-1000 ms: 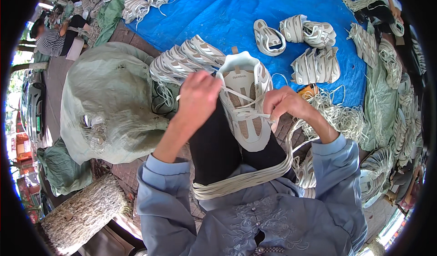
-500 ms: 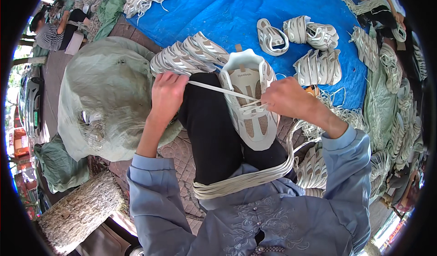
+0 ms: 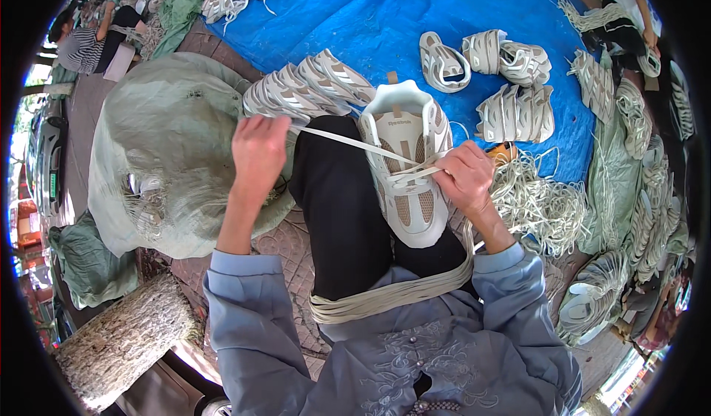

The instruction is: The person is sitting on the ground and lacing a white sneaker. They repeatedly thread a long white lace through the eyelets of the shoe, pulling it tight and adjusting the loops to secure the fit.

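Grey-blue embroidered long-sleeved top, black trousers

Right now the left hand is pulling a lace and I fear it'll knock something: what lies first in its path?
Likely the row of white shoe uppers just beyond the left hand; depth is unclear.

The shoe [image 3: 406, 166] by the right hand [image 3: 465, 175] looks like matt cream mesh (smooth rubbery trim), its flat lace [image 3: 348, 142] woven cloth; beyond it, a shiny blue plastic tarp [image 3: 370, 24].

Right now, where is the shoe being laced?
In the head view, the white shoe rests centre-right on the person's lap, under the right hand, before the blue tarp.
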Motion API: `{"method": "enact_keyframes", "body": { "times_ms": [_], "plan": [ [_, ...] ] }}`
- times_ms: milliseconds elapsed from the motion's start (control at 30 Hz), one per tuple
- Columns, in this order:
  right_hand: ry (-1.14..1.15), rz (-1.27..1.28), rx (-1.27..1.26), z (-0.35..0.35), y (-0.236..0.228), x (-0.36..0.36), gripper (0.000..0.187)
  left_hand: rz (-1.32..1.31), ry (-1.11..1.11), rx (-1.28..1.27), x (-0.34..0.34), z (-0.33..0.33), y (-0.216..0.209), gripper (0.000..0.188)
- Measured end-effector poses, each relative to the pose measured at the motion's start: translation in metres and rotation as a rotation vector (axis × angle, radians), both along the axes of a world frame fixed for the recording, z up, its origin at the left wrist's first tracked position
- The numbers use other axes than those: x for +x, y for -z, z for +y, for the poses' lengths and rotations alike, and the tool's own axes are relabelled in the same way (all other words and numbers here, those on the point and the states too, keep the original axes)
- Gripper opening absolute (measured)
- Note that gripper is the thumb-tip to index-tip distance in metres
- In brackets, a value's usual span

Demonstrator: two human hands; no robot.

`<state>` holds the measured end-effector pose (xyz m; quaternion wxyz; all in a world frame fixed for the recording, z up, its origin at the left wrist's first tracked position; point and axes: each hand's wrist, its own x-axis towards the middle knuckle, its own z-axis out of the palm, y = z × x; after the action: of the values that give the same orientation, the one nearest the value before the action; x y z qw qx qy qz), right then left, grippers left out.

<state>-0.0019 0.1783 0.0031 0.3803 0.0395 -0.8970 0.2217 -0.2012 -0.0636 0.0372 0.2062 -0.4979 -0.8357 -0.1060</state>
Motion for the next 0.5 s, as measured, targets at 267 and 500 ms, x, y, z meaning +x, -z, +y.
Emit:
{"method": "enact_keyframes", "body": {
  "times_ms": [267, 500],
  "plan": [
    [0.041, 0.003, -0.383, -0.023, 0.025, 0.006, 0.015, 0.105, -0.060, -0.031, -0.027, -0.031, -0.024, 0.010],
    [-0.054, -0.144, -0.474, -0.020, 0.036, 0.009, 0.012, 0.069, -0.246, -0.147, -0.051, -0.057, -0.014, 0.005]
  ]
}}
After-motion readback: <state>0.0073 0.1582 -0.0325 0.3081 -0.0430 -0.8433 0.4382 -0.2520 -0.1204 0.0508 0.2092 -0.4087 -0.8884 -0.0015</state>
